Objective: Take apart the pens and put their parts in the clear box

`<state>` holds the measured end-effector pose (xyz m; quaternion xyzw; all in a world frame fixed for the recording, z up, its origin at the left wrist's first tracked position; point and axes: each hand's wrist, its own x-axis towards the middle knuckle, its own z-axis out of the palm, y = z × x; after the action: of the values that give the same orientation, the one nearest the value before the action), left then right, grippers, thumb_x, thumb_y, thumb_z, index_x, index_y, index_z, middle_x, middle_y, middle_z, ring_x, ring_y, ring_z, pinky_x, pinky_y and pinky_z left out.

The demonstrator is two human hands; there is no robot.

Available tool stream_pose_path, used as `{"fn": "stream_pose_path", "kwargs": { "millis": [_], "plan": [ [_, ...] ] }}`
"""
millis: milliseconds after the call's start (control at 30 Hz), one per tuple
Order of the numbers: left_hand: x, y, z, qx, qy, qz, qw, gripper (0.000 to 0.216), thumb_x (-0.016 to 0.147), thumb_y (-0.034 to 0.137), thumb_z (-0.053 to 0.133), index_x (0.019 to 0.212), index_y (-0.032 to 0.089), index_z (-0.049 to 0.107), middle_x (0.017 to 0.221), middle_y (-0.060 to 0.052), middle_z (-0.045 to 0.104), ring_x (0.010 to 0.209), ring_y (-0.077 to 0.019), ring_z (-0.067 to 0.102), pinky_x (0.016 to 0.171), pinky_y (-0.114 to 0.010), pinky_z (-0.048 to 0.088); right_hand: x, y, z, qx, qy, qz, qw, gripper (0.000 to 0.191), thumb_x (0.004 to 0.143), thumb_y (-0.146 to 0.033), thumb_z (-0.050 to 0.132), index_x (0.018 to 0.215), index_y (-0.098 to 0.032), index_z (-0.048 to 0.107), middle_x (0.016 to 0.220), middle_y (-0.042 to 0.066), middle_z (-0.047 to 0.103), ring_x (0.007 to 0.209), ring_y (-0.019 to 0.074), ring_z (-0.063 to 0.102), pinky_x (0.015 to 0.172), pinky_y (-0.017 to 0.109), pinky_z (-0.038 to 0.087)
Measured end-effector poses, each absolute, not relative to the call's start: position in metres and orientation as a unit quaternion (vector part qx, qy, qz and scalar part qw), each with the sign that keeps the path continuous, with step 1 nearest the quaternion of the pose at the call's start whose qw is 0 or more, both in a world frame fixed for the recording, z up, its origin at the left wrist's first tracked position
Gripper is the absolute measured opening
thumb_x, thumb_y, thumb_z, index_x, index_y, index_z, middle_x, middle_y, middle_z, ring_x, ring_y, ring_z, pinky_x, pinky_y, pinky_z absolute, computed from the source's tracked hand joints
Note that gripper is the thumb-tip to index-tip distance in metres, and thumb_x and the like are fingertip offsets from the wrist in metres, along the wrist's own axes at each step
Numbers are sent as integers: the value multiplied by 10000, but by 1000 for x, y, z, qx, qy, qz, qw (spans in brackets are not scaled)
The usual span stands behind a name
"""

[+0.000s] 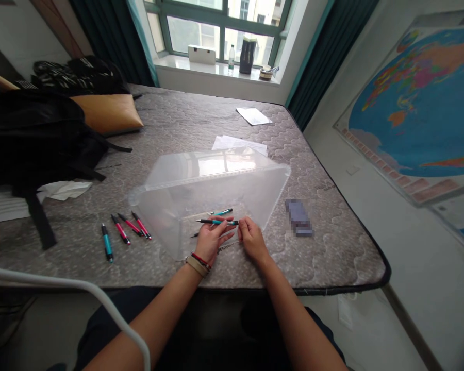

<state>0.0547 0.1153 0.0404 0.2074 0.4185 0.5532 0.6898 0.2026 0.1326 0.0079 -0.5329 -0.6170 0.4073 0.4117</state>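
Note:
A clear plastic bin (201, 180) lies tipped on its side on the mattress (185, 123), its opening toward me. My left hand (211, 239) and my right hand (251, 238) meet at its near edge and together pinch a teal-and-black pen (216, 222) held level. Another teal pen (222, 212) lies inside the bin, and a dark pen (194, 235) shows partly beside my left hand. Left of the bin lie three red pens (131, 224) and one teal pen (107, 242).
A black backpack (34, 139) and a tan cushion (106, 112) sit at the left. Papers (239, 143) lie behind the bin, with one more sheet (253, 116) farther back. A blurred flat object (298, 217) lies to the right. A world map (421, 103) hangs on the right wall.

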Motion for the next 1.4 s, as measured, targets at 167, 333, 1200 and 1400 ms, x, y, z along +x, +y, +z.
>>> {"fn": "stream_pose_path", "kwargs": {
  "millis": [167,333,1200,1400],
  "plan": [
    [59,117,36,196,431,552,686,378,718,396,765,921,186,524,1020,-90,698,841,-204,704,751,-343,555,206,137,5,-555,-632,346,414,470,991,-487,313,696,-197,537,620,-12,549,600,150,519,617,266,381],
    [69,107,23,264,489,500,664,411,830,557,565,1017,194,516,627,24,596,473,-142,597,497,-280,498,205,123,-11,-611,-654,174,412,426,978,-453,306,810,-191,597,784,64,632,785,215,582,749,328,431],
    [-262,0,66,410,789,349,298,477,867,563,424,786,160,664,690,-75,690,483,-195,617,470,-278,448,126,76,-13,-668,-736,-12,106,529,977,-483,316,1428,-244,458,1548,100,339,1424,294,261,1122,523,153],
    [-283,47,37,459,857,199,120,361,868,424,423,776,175,667,840,-165,702,858,-328,667,748,-389,479,126,78,-14,-677,-726,-16,119,485,972,-438,352,1401,-257,488,1537,87,363,1414,286,279,1122,516,152]
  ]
}}
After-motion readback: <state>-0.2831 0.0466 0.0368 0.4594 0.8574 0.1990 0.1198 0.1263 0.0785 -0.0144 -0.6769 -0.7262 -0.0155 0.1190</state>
